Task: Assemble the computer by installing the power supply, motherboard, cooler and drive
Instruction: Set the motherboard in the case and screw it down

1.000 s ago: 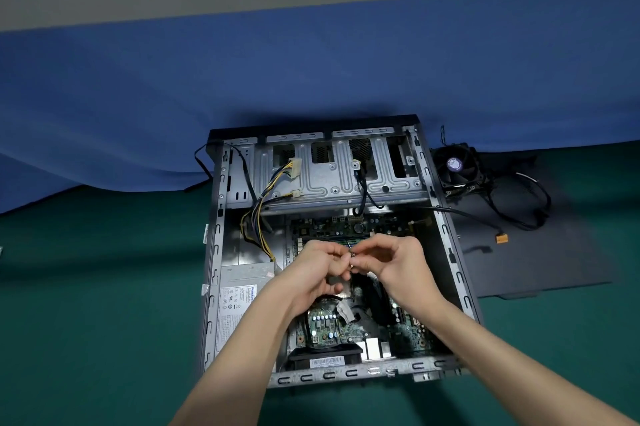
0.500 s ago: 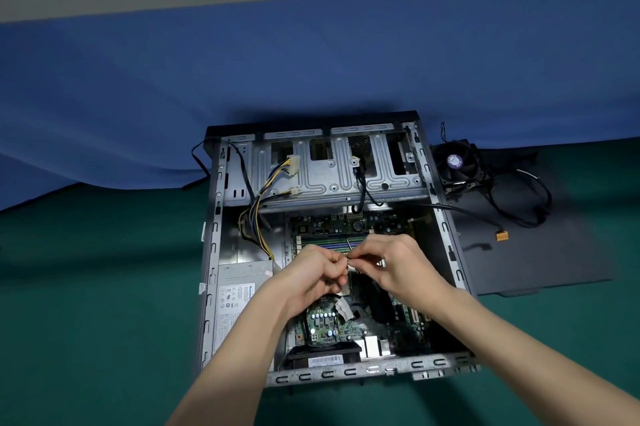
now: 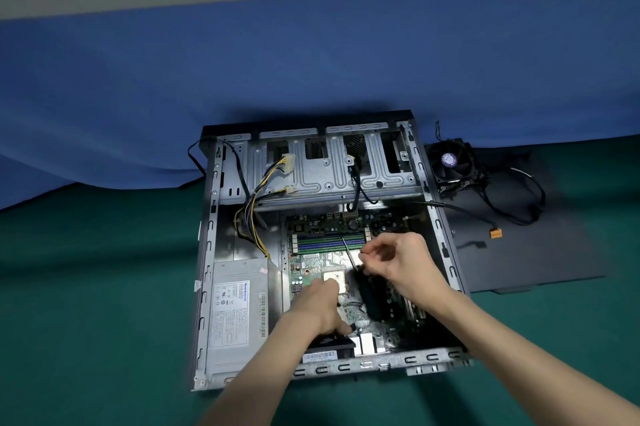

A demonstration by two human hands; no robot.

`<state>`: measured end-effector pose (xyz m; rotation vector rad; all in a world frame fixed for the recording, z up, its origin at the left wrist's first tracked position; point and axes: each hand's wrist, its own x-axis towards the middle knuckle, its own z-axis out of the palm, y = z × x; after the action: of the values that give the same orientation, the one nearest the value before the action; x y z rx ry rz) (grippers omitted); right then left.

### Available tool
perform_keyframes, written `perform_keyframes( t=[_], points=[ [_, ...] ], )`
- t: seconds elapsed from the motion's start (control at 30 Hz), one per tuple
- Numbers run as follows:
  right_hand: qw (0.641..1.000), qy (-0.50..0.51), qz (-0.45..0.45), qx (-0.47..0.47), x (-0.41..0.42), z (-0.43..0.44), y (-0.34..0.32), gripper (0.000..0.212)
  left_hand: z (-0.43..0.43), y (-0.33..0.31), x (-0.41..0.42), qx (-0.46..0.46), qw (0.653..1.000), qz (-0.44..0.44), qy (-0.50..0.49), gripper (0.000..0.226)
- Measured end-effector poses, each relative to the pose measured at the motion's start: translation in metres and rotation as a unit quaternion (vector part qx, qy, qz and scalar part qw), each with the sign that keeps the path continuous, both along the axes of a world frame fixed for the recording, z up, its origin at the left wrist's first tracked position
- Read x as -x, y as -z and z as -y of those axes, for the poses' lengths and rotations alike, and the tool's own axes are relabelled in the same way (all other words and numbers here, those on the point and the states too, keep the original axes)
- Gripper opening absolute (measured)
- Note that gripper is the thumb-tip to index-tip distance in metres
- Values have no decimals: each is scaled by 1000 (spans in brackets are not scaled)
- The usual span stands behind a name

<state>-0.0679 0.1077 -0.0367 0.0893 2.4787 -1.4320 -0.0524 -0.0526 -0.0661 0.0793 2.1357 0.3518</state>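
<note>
An open computer case (image 3: 207, 252) lies flat on the green table. The grey power supply (image 3: 235, 308) sits in its near left corner, and the green motherboard (image 3: 311, 263) lies to the right of it. My right hand (image 3: 405, 266) pinches a thin metal screwdriver (image 3: 349, 250), its shaft slanting over the board near the memory slots. My left hand (image 3: 317, 304) reaches down onto the board just below the CPU socket (image 3: 335, 278); its fingertips are hidden. The black cooler (image 3: 452, 162) lies outside the case at the right.
The case's black side panel (image 3: 536, 252) lies to the right, under the cooler and its looped cable with an orange plug (image 3: 496, 233). A metal drive cage (image 3: 329, 176) spans the far end of the case. Yellow and black power cables (image 3: 256, 204) hang beside it. Blue cloth backs the table.
My hands were together above the board, pinching a small part. Now they are apart: the left has dropped to the board near the socket, the right has shifted right with the screwdriver.
</note>
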Motion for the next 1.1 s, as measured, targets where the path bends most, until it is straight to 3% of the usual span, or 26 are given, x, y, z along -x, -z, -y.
perform_keyframes(
  t=[0.1, 0.3, 0.53, 0.7, 0.8, 0.93, 1.1],
  points=[
    [999, 14, 22, 34, 1, -1, 0, 5, -8, -3, -2, -21, 999, -26, -16, 22],
    [988, 10, 94, 123, 17, 12, 3, 9, -26, -13, -10, -90, 993, 6, -77, 31],
    [966, -99, 191, 140, 33, 42, 16, 13, -30, -25, -22, -111, 993, 9, -45, 19],
    [921, -242, 292, 93, 37, 61, 28, 16, -29, -37, -32, -110, 994, -24, 6, 15],
    [905, -288, 307, 64, 37, 69, 34, 21, -23, -44, -43, -130, 987, -79, 45, 17],
    [899, -309, 305, 54, 30, 77, 44, 19, -18, -47, -63, -156, 948, -242, 136, 11],
    [894, -331, 301, 41, 17, 90, 55, 16, -13, -47, -67, -189, 912, -309, 193, 15]
  ],
)
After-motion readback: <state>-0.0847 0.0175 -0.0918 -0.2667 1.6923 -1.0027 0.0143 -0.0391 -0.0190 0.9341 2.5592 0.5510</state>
